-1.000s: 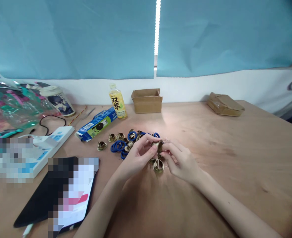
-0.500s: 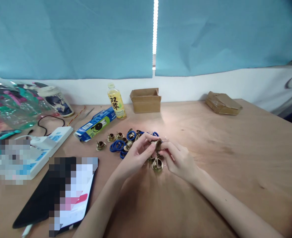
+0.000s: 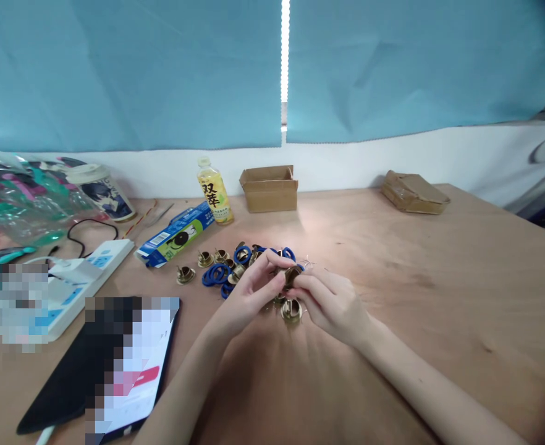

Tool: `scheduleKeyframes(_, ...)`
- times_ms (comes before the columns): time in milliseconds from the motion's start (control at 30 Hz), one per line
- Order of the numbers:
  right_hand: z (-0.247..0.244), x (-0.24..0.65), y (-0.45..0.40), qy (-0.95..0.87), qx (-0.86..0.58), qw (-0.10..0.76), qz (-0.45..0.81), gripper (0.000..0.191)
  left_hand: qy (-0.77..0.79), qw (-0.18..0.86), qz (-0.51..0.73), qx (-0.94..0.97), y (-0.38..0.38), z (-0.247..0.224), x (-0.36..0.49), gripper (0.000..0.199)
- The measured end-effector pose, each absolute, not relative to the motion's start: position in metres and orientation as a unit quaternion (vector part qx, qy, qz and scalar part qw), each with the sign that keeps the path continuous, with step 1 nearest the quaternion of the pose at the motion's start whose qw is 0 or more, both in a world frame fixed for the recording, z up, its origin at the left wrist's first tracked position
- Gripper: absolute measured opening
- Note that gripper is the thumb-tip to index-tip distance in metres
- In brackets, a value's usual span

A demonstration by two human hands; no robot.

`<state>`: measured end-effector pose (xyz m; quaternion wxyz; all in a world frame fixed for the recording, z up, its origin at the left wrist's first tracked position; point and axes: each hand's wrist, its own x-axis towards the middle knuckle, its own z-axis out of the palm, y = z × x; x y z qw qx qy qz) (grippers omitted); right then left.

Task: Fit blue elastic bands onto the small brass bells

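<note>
My left hand point(image 3: 253, 292) is closed, pinching a small brass-coloured flanged metal cup point(image 3: 291, 275) between thumb and fingers. On the cup's right side, my right hand point(image 3: 336, 304) has its thumb and fingertips closed against it. What the right fingertips do inside the cup is hidden. Just below lies another flanged brass cup point(image 3: 291, 311) with its opening up. Behind and left of my left hand is a pile of blue rings point(image 3: 217, 274) and more brass cups, partly covered by the hand. A lone brass cup point(image 3: 186, 274) sits at the pile's left.
Left stand a power strip point(image 3: 91, 281), a phone point(image 3: 138, 371) and a blue carton point(image 3: 175, 236). A yellow drink bottle point(image 3: 215, 193), an open cardboard box point(image 3: 269, 191) and a printed cup point(image 3: 105, 193) are at the back. A flattened cardboard package point(image 3: 415, 193) lies back right.
The view has shifted slightly. My right fingers have moved a little further over the held cup, and the cup has tilted slightly between both hands.
</note>
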<state>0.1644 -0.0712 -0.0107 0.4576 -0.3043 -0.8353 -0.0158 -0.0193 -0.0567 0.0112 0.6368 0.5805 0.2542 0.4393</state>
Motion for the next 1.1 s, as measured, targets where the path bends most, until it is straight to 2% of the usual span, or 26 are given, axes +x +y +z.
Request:
scheduleKeyframes(267,-0.008,0.165,-0.073,-0.837,-0.286,0.463,-0.053,0.005,0.245,0.594,0.458,0.614,-0.056,0.009,-0.021,0.013)
scheduleKeyframes(533,-0.005,0.165,-0.077,-0.832,-0.291,0.464,-0.093,0.011,0.215,0.612,0.462,0.605,-0.057,0.009,-0.017,0.012)
scheduleKeyframes(1100,-0.005,0.164,-0.077,-0.832,-0.307,0.462,-0.019,0.008,0.266,0.585,0.454,0.617,-0.059,0.018,-0.018,0.019)
